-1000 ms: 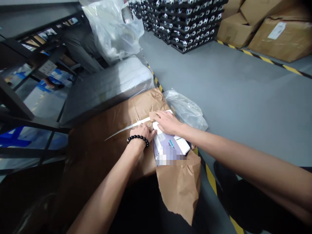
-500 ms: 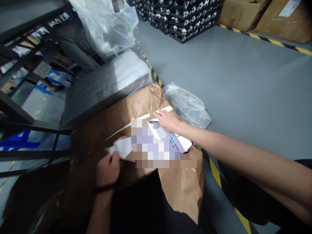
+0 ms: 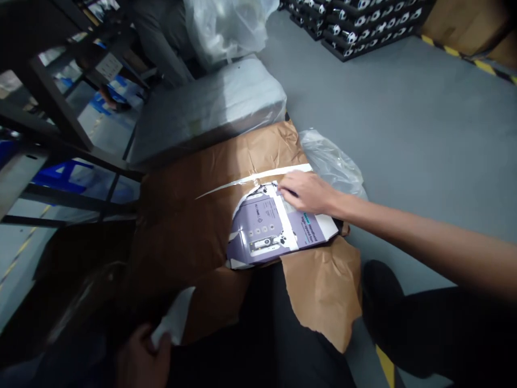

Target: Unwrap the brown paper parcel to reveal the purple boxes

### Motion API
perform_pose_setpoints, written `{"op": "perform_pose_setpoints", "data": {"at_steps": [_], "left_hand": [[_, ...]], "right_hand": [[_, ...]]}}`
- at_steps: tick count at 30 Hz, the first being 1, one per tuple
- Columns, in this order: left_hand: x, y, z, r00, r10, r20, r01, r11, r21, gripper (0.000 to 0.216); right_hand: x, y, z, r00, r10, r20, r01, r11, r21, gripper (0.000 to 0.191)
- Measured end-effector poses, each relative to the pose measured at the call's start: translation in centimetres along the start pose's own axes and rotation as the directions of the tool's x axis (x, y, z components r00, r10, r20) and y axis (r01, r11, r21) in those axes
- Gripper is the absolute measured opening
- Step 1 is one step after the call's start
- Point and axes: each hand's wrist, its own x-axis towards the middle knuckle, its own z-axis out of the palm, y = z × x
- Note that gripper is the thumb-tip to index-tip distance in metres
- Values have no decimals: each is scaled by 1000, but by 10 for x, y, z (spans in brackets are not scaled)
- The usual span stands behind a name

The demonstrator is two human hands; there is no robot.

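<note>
- The right hand reaches in from the right and rests flat on the upper edge of a purple printed box, its fingers loosely together and stretched out, gripping nothing.
- The purple printed box lies exposed in a torn opening of a big parcel wrapped in brown paper, near the parcel's right end.
- A strip of clear tape runs across the brown paper just above the box, up to the right hand's fingertips.
- A torn flap of brown paper hangs down below the box.
- The left hand is low in the dark bottom-left corner, well apart from the box, its fingers closed on a scrap of white paper.
- A crumpled clear plastic bag lies on the grey floor just beside the parcel's right edge, behind the right hand.
- A long bundle in white plastic wrap lies behind the parcel, touching its far edge.
- A dark metal rack stands to the left.
- Stacked black trays sit at the top, well apart from the parcel.
</note>
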Motion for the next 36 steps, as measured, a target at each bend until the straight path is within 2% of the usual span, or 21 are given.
{"op": "perform_pose_setpoints", "data": {"at_steps": [1,2,4,6,8,11,13,15,17,19,20,22,25,28,30,33,36], "left_hand": [[6,18,-13,989,-11,-148,-2,996,-87,63],[10,39,-25,969,-25,-245,-21,983,-184,66],[16,84,-43,927,85,-366,-205,931,-302,51],[23,125,-49,921,263,-288,-356,869,-344,39],[37,157,-45,903,382,-198,-429,832,-351,40],[67,186,-37,881,420,-216,-459,871,-175,58],[85,199,-39,888,407,-213,-429,901,-66,65],[98,212,-47,892,412,-187,-419,908,5,56],[107,225,-61,892,440,-108,-435,898,62,40],[116,232,-77,893,450,11,-448,887,116,31],[121,231,-86,894,445,60,-448,883,139,32],[132,219,-104,904,415,100,-426,887,177,35],[141,187,-123,945,324,34,-324,922,213,40],[132,176,-124,962,274,-8,-268,945,190,46],[120,190,-115,952,306,27,-306,938,161,52],[109,225,-98,911,399,102,-411,896,167,74],[116,245,-91,907,400,131,-419,886,197,72]], "right_hand": [[-5,0,-3,997,52,56,-52,999,8,27],[-11,2,-7,985,123,123,-124,992,-3,26],[-23,10,-14,933,276,230,-272,961,-49,25],[-36,20,-21,878,378,293,-375,924,-70,25],[-48,26,-26,852,424,307,-423,903,-76,26],[-54,27,-22,885,397,245,-390,918,-77,38],[-51,21,-13,912,358,203,-350,934,-74,45],[-46,13,-4,928,316,197,-310,949,-63,48],[-43,5,1,936,286,206,-280,958,-57,47],[-43,1,0,926,317,207,-309,948,-68,48],[-44,1,-2,901,372,221,-364,928,-78,48],[-47,5,-10,815,508,277,-500,860,-106,46],[-49,17,-21,675,632,381,-621,765,-170,37],[-46,28,-26,586,671,454,-668,717,-197,31],[-42,31,-24,543,686,485,-702,687,-186,32],[-41,33,-19,490,714,500,-772,622,-132,33],[-46,37,-16,442,747,496,-851,524,-30,33]]}}
